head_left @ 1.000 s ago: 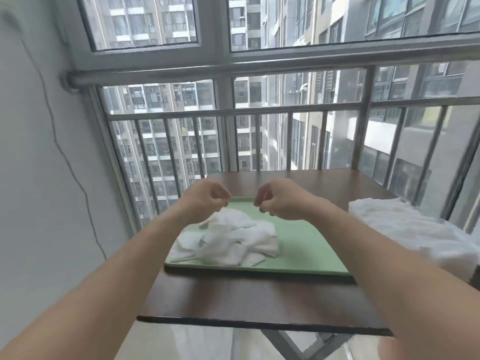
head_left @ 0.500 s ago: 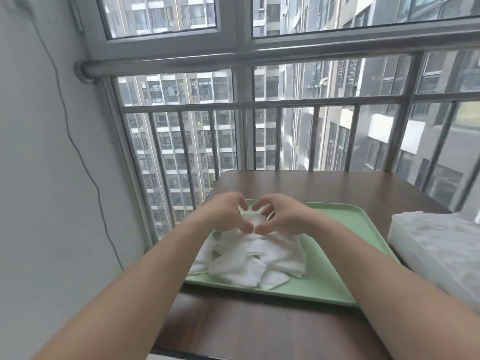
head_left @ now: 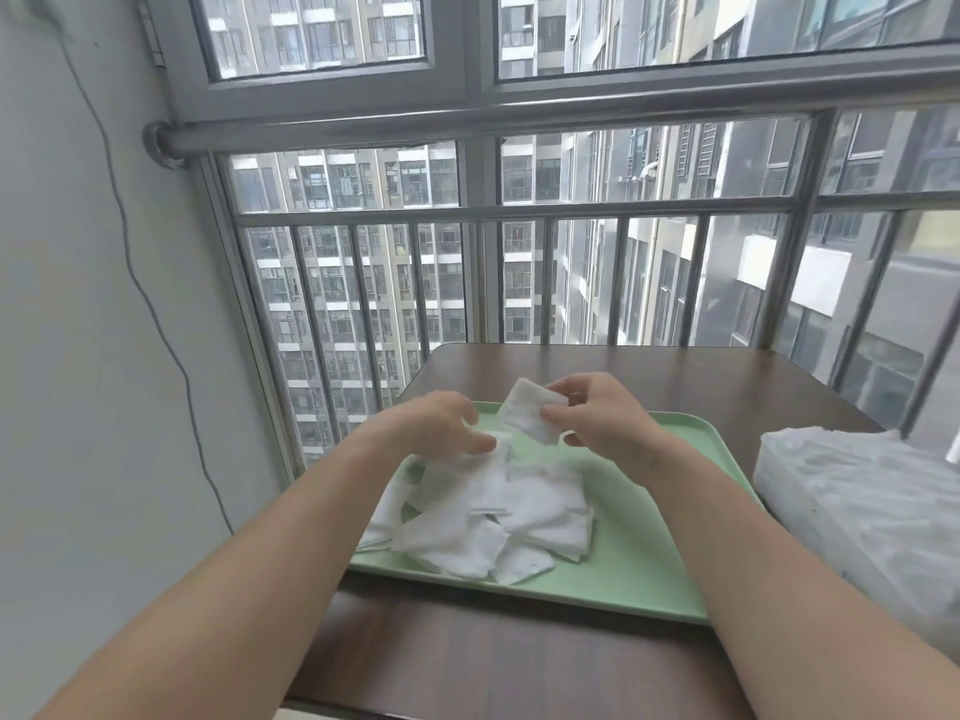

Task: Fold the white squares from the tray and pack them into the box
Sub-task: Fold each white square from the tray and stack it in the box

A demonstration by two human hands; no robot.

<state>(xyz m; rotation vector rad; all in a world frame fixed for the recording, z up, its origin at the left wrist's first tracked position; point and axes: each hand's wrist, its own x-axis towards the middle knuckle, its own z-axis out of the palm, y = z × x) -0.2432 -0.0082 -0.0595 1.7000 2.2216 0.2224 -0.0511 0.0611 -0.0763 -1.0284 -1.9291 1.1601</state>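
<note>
1. Since half a second ago, one small white fabric square (head_left: 532, 418) has been lifted off the heap. It is pinched between thumb and fingers of the right hand (head_left: 602, 423), over the tray's 12 o'clock edge.
2. The left hand (head_left: 441, 426) is blurred. Its curled fingertips are laid on the heap of loose white squares (head_left: 493, 517); a grip cannot be told.
3. The heap is spread over the 9 o'clock half of the pale green plastic tray (head_left: 649, 579), and green floor is shown toward 3 o'clock.
4. A plastic-wrapped white box (head_left: 857, 517) is set at 3 o'clock, just beside the tray, on the dark brown table (head_left: 519, 667).
5. The table is bounded by a metal window railing (head_left: 519, 213) at 12 o'clock.
</note>
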